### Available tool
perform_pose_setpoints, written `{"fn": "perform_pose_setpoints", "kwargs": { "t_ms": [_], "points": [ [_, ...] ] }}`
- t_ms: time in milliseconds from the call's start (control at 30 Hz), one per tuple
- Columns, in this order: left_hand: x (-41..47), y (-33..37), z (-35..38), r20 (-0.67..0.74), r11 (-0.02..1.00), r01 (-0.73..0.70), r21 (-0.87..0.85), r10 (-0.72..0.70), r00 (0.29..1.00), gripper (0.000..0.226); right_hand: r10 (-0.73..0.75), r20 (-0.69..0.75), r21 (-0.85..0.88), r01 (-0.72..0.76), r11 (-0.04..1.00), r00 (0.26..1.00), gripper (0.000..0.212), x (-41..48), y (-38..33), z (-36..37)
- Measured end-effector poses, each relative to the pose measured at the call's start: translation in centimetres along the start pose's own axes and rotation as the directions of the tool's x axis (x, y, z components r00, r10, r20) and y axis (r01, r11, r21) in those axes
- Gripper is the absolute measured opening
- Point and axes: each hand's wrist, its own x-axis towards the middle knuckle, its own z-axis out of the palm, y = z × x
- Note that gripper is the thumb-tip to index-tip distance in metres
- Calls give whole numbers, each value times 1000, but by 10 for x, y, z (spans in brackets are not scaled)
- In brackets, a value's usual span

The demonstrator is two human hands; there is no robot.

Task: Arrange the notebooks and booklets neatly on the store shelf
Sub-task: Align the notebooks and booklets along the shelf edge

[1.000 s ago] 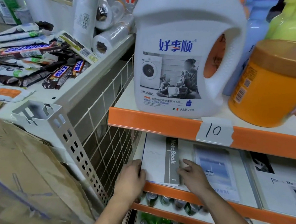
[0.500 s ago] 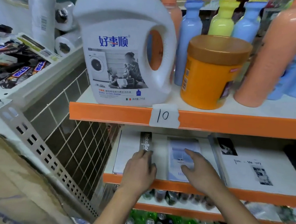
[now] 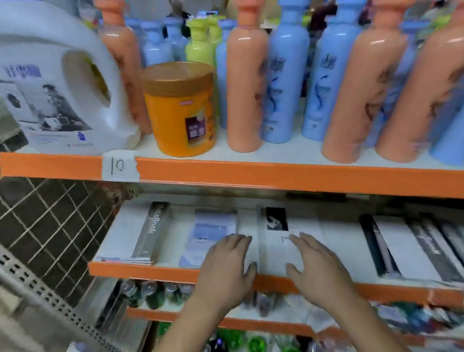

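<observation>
Well, both my hands were out over the middle shelf (image 3: 143,272), where the notebooks lay flat in a row. My left hand (image 3: 227,264) was palm down with the fingers nearly straight, lying across the right edge of the blue booklet (image 3: 208,230), the thumb down by the shelf's orange front lip. It gripped nothing. My right hand (image 3: 320,266) was just beside it, palm down as well, fingers spread and loose over the white booklet (image 3: 274,237) with the small dark photo at its top corner. It held nothing either, and the blur kept me from telling whether the fingertips pressed the cover or only hung above it.

To the left of the blue booklet sat the NoteBook stack (image 3: 133,234), grey band along its right side, its front edge at the lip of the shelf. To my right, more notebooks (image 3: 406,248) with dark spines lay side by side, slightly fanned.

On the upper shelf (image 3: 282,174) stood a white detergent jug (image 3: 48,85), an orange tub (image 3: 180,107) and a crowd of orange and blue bottles (image 3: 285,81). A taped label (image 3: 120,165) on its edge read 10.
</observation>
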Motion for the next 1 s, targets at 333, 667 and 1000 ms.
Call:
{"fn": "perform_pose_setpoints", "kwargs": {
  "t_ms": [333,667,1000],
  "points": [
    [20,98,40,66,999,-46,18,45,997,59,85,5,60,-85,995,996,68,-26,102,-33],
    [71,130,78,157,994,-97,-40,102,982,56,201,32,48,-203,978,979,70,-7,153,-44],
    [130,207,134,248,983,-173,-66,184,951,58,286,17,-5,-286,958,958,71,12,250,-74]
  ]
}}
